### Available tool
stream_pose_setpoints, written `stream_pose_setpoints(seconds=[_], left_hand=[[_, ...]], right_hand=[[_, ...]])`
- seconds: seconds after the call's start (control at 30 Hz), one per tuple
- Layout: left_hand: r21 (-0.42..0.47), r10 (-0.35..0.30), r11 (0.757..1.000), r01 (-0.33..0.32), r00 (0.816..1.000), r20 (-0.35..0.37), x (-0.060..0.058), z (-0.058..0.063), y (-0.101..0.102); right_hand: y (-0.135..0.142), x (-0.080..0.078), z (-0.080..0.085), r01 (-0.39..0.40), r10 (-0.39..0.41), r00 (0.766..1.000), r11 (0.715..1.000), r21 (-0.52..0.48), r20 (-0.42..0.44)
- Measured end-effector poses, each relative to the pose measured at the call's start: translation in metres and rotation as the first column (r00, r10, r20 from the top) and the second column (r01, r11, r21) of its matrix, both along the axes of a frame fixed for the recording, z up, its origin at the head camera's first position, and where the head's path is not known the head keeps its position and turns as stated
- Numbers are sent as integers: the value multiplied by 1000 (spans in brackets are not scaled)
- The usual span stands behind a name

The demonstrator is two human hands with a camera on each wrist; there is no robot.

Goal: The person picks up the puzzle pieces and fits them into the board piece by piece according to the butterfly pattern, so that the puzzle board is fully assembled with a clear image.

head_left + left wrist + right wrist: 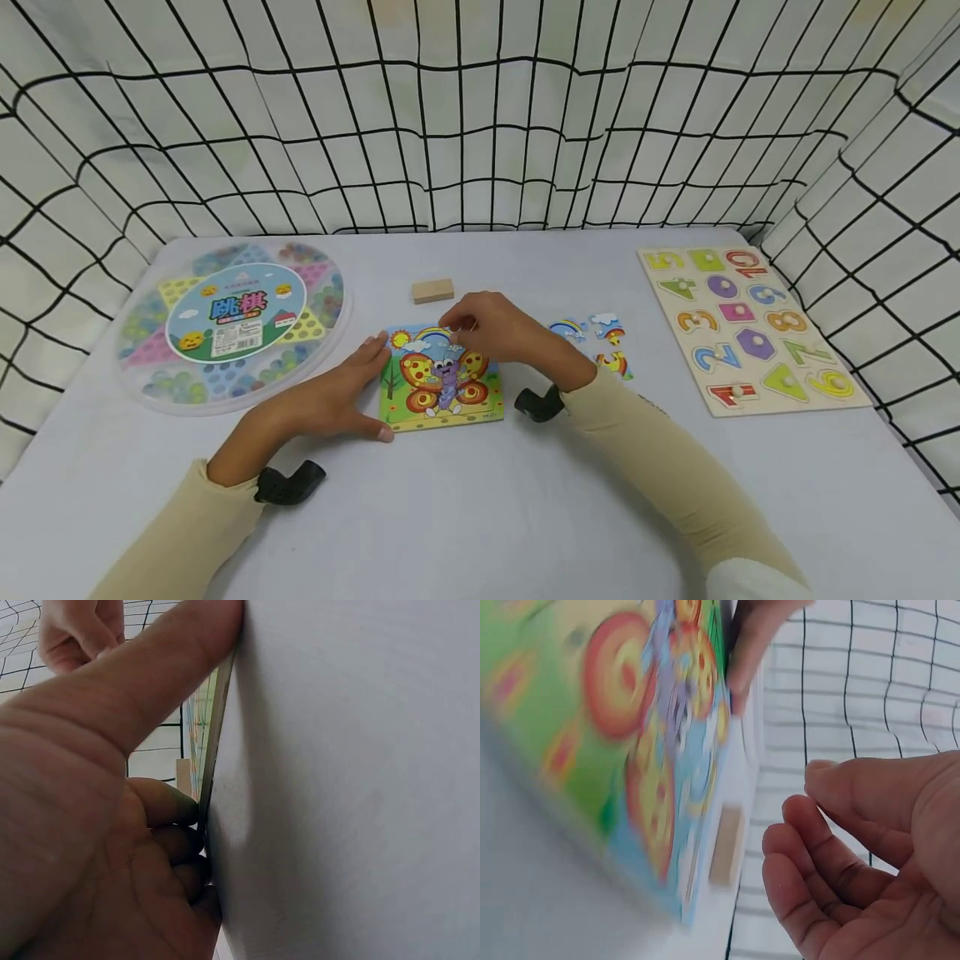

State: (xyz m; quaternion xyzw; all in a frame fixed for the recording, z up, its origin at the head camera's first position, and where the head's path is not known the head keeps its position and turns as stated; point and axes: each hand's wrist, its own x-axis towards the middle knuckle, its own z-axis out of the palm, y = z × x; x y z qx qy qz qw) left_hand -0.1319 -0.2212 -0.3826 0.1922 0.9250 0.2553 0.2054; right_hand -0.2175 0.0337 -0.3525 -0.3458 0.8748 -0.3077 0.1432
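Black wire grid [495, 127] fences the back and sides of a white tabletop [450, 517]. At its middle lies a butterfly jigsaw board [447, 387]. Beyond it at twelve o'clock sits a small wooden block [432, 291]; loose puzzle pieces [615, 364] lie near three o'clock, a number-and-shape peg puzzle [780, 342] farther out the same way, and a round Chinese checkers set [236, 312] between nine and ten.

The person's left hand [337, 404] braces the board's nine o'clock side, thumb and fingers spread wide. The right hand [498, 327] hovers over the one o'clock corner, its fingers curled in near the thumb; whether anything is pinched there, one cannot tell.

The board looks light, stiff and thin, so it would probably slide if nudged; its edges seem the sensible hold. The small flat pieces likely suit a pinch at their rims.

From the left wrist, the board's slim edge shows side-on with fingertips against it, which the head view barely gives. The right wrist view, though the board is blurred, bares that hand's palm side, hidden from above. Only the head view shows the loose puzzle pieces.
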Motion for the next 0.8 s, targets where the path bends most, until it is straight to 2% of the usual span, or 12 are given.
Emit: stream_pose_setpoints(seconds=[0.17, 0.47, 0.63, 0.8], left_hand=[[-1, -10, 1000, 10, 1000, -12, 1, 1, -1], [2, -23, 1000, 23, 1000, -13, 0, 1, -1], [7, -23, 1000, 23, 1000, -14, 0, 0, -1], [-5, -24, 1000, 24, 1000, -17, 0, 0, -2]], right_hand=[[38, 0, 3, 34, -34, 999, 999, -29, 0], [105, 7, 3, 101, -101, 995, 995, -10, -15], [136, 10, -3, 131, -130, 991, 990, 43, -18], [157, 13, -8, 127, -132, 991, 983, 135, 32]])
